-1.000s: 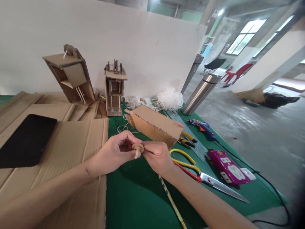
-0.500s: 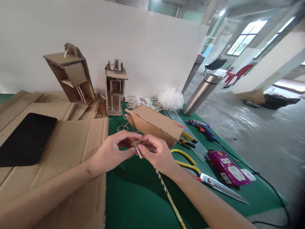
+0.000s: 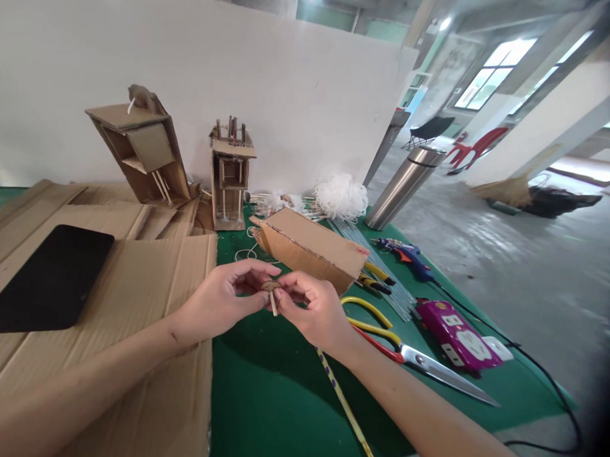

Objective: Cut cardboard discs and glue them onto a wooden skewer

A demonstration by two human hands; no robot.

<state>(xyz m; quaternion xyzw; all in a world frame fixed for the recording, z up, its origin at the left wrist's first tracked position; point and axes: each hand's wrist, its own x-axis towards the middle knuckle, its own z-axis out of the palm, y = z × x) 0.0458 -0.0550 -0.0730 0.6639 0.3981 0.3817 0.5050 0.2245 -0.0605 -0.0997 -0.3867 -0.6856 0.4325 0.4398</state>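
Note:
Between the fingertips of both hands is a small round cardboard piece [image 3: 270, 286] with a thin wooden stick [image 3: 273, 305] sticking out toward me. My left hand [image 3: 222, 295] pinches the cardboard piece from the left. From the other side, my right hand [image 3: 316, 312] closes on it with thumb and fingers near the stick. Just beyond the hands lies a cardboard box [image 3: 317, 249] on its side. A patterned yellow stick with purple dots [image 3: 343, 403] lies under the right wrist, on the green table [image 3: 263, 414].
Left, a black tablet [image 3: 48, 279] lies on cardboard sheets [image 3: 144, 376]. Two cardboard models [image 3: 142, 153] [image 3: 229, 179] stand behind. Right are scissors [image 3: 425, 363], yellow-handled pliers [image 3: 378, 278], a purple box [image 3: 456, 334], a corded glue gun [image 3: 409, 255] and a steel flask [image 3: 405, 189].
The stick has swung from slanting right to pointing nearly straight toward me as the cardboard piece turned between my fingers. My right hand has shifted slightly right.

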